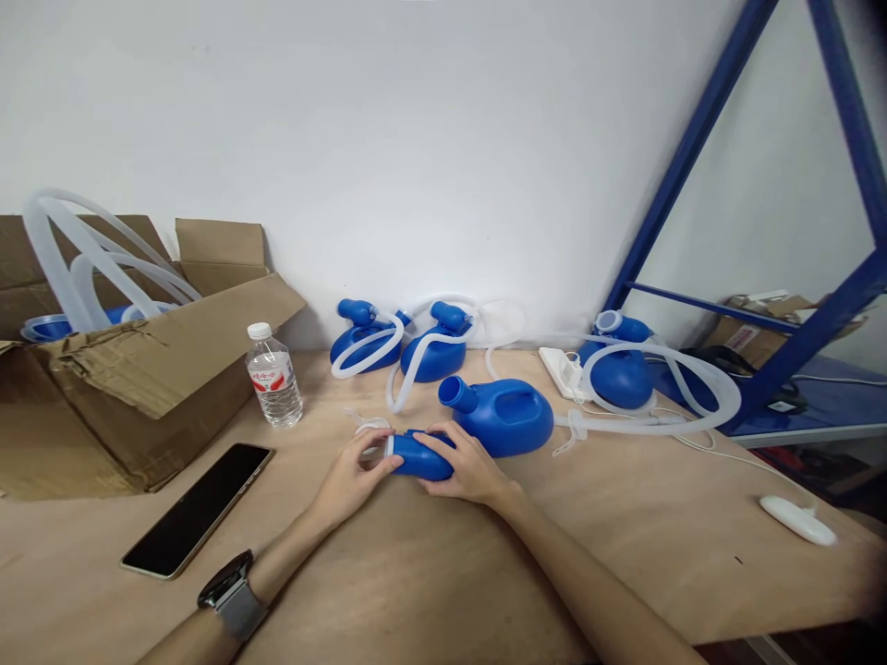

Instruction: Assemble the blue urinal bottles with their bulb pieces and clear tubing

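Both hands hold one blue plastic urinal head [419,458], a rounded hollow piece with a white rim at its left end. My left hand [357,466] pinches that rimmed end between thumb and fingers. Around the right end of the same piece, my right hand [466,462] is closed, thumb on top. Just behind my right hand lies a blue urinal bottle [509,416] with a moulded handle and an uncapped neck pointing up and left. A thin coil of white strap or tubing [367,423] lies behind my left hand, partly hidden.
Two blue bottles [367,346] with white hoses stand along the wall, and another [620,374] sits right by a power strip [561,372]. On the left are a cardboard box [187,406], a water bottle [275,379] and a phone [198,513]. A white mouse-shaped device [796,519] lies right.
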Tool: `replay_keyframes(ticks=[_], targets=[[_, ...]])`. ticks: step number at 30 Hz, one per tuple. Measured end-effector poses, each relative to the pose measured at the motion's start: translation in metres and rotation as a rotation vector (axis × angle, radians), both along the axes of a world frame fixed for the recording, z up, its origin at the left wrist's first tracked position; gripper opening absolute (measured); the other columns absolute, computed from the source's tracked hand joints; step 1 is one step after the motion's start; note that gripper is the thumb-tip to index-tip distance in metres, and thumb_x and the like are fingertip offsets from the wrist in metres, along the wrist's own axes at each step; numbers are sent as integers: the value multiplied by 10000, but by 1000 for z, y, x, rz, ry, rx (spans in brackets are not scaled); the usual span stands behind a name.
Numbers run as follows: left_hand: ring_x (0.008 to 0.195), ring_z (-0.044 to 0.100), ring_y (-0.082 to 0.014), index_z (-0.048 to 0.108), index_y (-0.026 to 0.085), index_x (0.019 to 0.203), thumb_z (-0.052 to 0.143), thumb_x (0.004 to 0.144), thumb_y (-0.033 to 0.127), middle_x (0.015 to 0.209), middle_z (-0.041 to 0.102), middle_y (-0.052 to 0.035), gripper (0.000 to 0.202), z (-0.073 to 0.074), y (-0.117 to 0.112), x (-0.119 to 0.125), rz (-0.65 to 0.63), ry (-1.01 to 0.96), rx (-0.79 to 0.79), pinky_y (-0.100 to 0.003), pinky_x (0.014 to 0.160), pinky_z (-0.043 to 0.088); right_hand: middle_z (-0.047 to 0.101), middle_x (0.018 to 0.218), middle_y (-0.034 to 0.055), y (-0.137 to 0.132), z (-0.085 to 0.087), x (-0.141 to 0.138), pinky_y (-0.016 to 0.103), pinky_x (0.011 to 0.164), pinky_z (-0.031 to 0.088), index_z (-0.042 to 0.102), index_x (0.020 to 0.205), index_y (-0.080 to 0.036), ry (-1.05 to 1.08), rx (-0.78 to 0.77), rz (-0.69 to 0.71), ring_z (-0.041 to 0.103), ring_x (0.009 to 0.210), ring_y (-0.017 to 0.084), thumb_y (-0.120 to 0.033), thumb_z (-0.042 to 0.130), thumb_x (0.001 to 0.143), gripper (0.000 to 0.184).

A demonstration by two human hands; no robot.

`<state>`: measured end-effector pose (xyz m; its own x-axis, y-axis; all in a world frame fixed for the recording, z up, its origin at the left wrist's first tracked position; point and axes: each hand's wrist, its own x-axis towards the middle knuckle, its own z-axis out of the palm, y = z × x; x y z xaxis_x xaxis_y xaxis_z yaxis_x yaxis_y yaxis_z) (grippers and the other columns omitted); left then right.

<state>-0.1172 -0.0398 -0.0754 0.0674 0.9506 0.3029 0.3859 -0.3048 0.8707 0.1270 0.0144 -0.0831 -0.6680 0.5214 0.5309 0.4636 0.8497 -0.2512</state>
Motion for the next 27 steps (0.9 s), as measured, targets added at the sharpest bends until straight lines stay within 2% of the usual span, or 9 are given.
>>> replay_keyframes(ticks=[3,6,11,16,19,21,23,25,27], targets=[[1173,691,-331,734,222,1220,769,829,524,1294,723,-116,495,-2,-4,0,-2,-53,-16,-435,883,639,624,1247,128,-5,-2,1,403,864,606,572,1455,-283,80,86,7,637,1123,297,-351,788,790,703],[1186,694,-346,759,220,1185,841,758,521,1291,732,-115,528,-5,-8,1,-4,-130,20,-459,912,642,625,1214,113,-9,-2,-1,419,888,597,615,1415,-294,159,62,-1,644,1087,288,-313,812,745,700],[1212,689,-341,764,210,1191,885,722,494,1304,728,-128,561,-9,-11,4,-58,-176,37,-502,1026,588,610,1092,67,-9,3,-2,413,911,580,693,1326,-264,223,-174,40,654,982,253,-289,880,642,709],[1223,683,-350,763,215,1193,886,716,502,1302,733,-130,570,0,-16,9,-44,-172,84,-501,1024,584,610,1045,45,-11,15,-3,403,905,568,731,1281,-241,235,-416,35,653,945,241,-287,897,616,686],[1210,688,-350,730,218,1251,873,726,503,1324,720,-136,614,8,-18,12,-36,-177,69,-490,1004,586,669,1077,58,-12,20,-6,447,966,546,737,1266,-234,283,-511,56,664,1014,284,-327,910,616,679],[1188,695,-345,699,214,1291,870,723,500,1351,703,-142,658,12,-16,13,-29,-187,45,-470,979,589,701,1187,84,-13,22,-9,490,1043,509,722,1277,-232,345,-583,84,658,1122,323,-377,908,646,673],[1117,718,-325,680,204,1304,859,726,505,1338,706,-142,676,15,-13,11,-18,-175,10,-438,933,596,683,1320,102,-12,21,-11,508,1097,480,684,1325,-239,411,-696,104,633,1229,341,-418,897,687,696],[963,746,-278,668,186,1299,818,757,537,1265,731,-134,663,16,-9,8,17,-161,-48,-388,834,605,654,1389,109,-10,19,-12,492,1101,489,627,1392,-252,470,-824,108,608,1296,333,-460,865,741,724],[737,726,-218,669,165,1256,717,825,612,1083,766,-102,623,15,-5,2,61,-155,-143,-331,674,582,641,1398,117,-6,15,-10,446,1010,558,568,1447,-258,507,-919,99,654,1232,307,-506,816,791,743]])
